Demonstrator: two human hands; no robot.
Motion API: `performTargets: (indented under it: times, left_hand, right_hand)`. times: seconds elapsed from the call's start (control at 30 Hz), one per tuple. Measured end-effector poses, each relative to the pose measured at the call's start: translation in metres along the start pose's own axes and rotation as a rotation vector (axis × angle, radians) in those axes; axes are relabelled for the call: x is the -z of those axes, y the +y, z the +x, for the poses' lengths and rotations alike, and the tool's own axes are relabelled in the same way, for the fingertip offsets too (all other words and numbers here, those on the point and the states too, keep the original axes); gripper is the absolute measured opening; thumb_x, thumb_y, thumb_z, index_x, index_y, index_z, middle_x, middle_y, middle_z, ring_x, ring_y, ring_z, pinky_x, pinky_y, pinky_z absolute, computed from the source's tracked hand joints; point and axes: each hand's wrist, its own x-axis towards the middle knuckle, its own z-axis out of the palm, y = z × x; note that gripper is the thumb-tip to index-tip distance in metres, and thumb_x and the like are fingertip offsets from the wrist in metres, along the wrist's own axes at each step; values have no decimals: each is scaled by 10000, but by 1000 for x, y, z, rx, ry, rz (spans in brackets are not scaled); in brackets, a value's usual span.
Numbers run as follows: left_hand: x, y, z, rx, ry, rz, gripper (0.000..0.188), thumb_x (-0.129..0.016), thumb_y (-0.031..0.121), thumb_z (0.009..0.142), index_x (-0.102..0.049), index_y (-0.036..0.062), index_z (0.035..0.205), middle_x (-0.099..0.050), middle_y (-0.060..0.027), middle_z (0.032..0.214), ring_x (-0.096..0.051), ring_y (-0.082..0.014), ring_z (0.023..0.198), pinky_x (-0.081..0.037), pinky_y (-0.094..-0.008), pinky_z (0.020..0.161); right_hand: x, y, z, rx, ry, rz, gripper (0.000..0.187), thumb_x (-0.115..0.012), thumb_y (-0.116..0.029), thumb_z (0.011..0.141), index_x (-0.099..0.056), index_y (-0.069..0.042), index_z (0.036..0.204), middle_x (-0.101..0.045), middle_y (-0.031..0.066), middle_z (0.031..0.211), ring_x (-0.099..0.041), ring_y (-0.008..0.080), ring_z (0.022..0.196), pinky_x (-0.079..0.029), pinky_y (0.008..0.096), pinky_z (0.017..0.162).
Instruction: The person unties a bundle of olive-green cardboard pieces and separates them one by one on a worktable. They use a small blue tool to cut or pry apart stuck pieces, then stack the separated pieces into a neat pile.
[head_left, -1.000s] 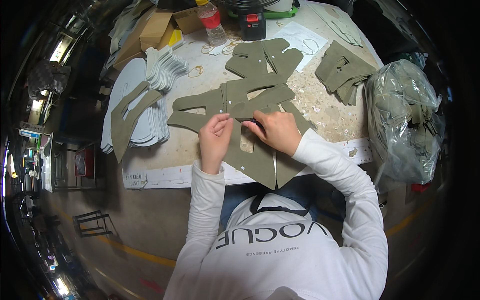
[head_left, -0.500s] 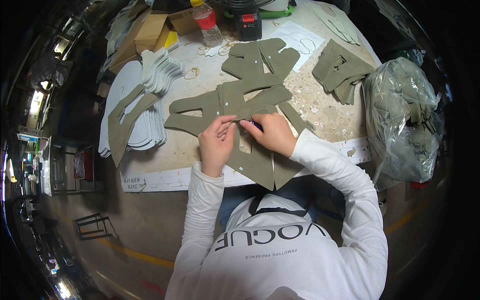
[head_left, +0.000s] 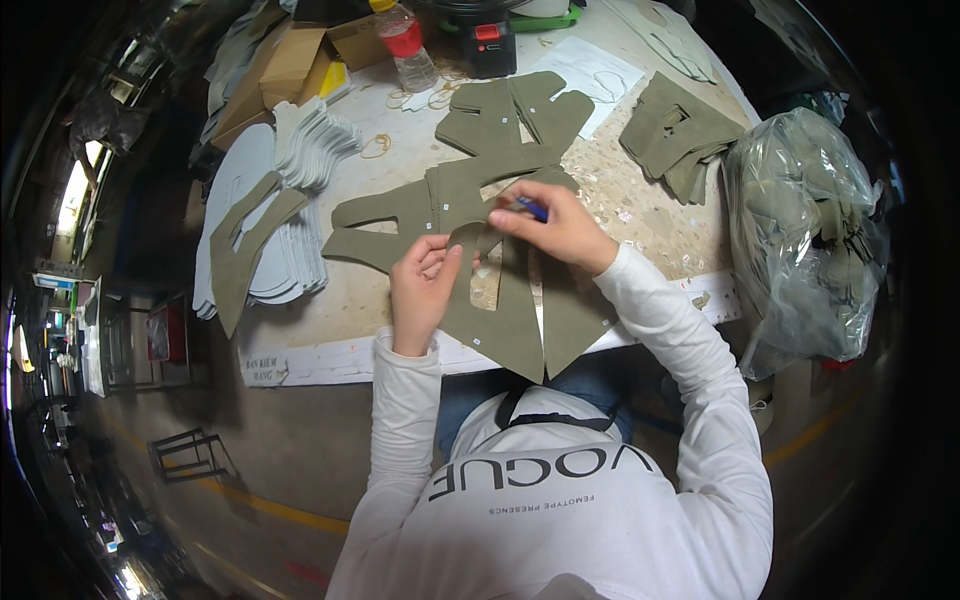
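Note:
Between finger and thumb, my left hand (head_left: 422,290) grips the upper left edge of an olive-green cut-out piece (head_left: 492,335), slightly lifted toward me. My right hand (head_left: 555,228) is closed round a slim blue pen-like tool (head_left: 532,208), its tip hidden. The thumb and fingertips of that hand are at the same piece's top edge; whether they pinch it I cannot tell. Under and beyond my hands lie more olive pieces (head_left: 385,222) with slots and small white stickers, some overlapping. Another olive group (head_left: 515,112) lies farther off.
Left are stacked pale grey pieces (head_left: 262,160) with an olive piece (head_left: 240,262) on top. Behind stand a cardboard box (head_left: 292,65), a bottle (head_left: 405,45) and a black battery-like block (head_left: 488,50). Right are an olive stack (head_left: 672,140) and a clear plastic bag (head_left: 800,240).
My right hand has moved slightly right and up, turning so the blue tool shows more. The piece's top edge is now raised between my hands. My left hand has shifted slightly left.

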Motion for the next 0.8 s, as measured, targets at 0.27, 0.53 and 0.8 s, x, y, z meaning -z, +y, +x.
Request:
performTargets:
  times: [0.27,0.53,0.8]
  left_hand:
    - [4,6,-38,-88,128,208,295,-498,226,1029,-592,-49,1080,-679,-146,984,-690,-178,858,-560,-281,760]
    - [0,3,-57,194,21,-205,219,-541,132,1000,-592,-24,1145,-699,-107,1026,-686,-134,868,-567,-263,752]
    - [3,4,-60,171,37,-136,168,-556,83,985,-590,-23,1110,-704,-128,1014,-699,-165,880,-578,-256,765]
  right_hand:
    - [-19,-2,-15,356,47,-123,243,-785,-219,765,-684,-62,920,-631,108,682,-577,279,578,-465,327,550]
    - [-30,-6,-29,597,-203,-239,245,-733,-297,799,-686,-103,941,-667,96,714,-653,319,639,-504,374,557]
    - [-21,-11,-31,377,-215,-495,412,-625,-466,908,-630,-61,833,-604,150,575,-613,358,538,-468,426,494]
